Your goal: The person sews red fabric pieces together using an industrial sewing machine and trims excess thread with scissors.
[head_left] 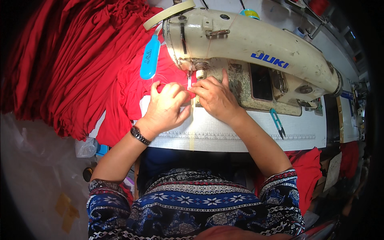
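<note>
Both of my hands are close together at the needle of a cream sewing machine (236, 38). My left hand (169, 105), with a dark watch at the wrist, has its fingers curled and closed on red fabric (172, 67) just left of the presser foot (189, 80). From the other side, my right hand (221, 99) pinches the edge of the same fabric between thumb and fingers, while one finger sticks up. The fingertips of both hands nearly meet in front of the foot. What lies beneath them is mostly hidden.
A large heap of red fabric (66, 64) fills the left. From the machine head hang a blue oblong piece (150, 58) and a tape roll (170, 14). Teal thread snips (277, 123) lie right, near a dark phone-like rectangle (261, 82). A printed ruler (240, 137) runs along the front.
</note>
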Demonstrator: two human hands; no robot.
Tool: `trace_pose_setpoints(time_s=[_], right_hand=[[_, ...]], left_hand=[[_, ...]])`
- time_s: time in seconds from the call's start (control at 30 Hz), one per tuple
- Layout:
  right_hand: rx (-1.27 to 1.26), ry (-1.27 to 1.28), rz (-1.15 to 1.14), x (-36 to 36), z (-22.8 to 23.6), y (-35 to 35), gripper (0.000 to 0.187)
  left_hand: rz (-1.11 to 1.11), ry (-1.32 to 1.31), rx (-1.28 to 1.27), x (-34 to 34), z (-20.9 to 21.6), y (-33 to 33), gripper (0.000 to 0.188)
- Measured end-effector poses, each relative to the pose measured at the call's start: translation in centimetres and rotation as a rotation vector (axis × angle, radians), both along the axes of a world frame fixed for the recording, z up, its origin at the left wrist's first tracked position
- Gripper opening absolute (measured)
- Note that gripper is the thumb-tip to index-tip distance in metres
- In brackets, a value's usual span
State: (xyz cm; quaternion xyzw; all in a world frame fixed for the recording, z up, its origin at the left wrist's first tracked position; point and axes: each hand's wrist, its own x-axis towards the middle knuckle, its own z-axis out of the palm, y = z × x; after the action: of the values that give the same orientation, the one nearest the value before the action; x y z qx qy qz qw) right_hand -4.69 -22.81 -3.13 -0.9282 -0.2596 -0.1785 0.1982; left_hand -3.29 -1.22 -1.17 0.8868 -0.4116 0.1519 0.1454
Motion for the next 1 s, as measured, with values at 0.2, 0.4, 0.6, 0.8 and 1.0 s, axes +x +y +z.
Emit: trace_pose_setpoints(time_s=[0.2, 0.4, 0.6, 0.8, 1.0], right_hand=[[0.0, -0.015, 0.009, 0.1, 0.0, 0.0, 0.024], [-0.014, -0.028, 0.036, -0.4, -1.8, -0.4, 0.026], [-0.015, 0.021, 0.034, -0.2, -2.1, -0.9, 0.029], [-0.104, -0.021, 0.047, 0.5, -2.1, -1.4, 0.033], [-0.055, -0.007, 0.05, 0.5, -0.8, -0.5, 0.031]], left_hand=[[0.059, -0.037, -0.05, 1.4, -0.2, 0.2, 0.03], [-0.074, 0.056, -0.173, -2.0, 2.9, -2.2, 0.026], [-0.738, 0.129, -0.206, -3.1, 4.4, -14.5, 0.022], [-0.885, -0.146, -0.156, -3.4, 0.0, -25.9, 0.009], [-0.56, 0.249, 0.053, -2.6, 3.6, -24.8, 0.018]])
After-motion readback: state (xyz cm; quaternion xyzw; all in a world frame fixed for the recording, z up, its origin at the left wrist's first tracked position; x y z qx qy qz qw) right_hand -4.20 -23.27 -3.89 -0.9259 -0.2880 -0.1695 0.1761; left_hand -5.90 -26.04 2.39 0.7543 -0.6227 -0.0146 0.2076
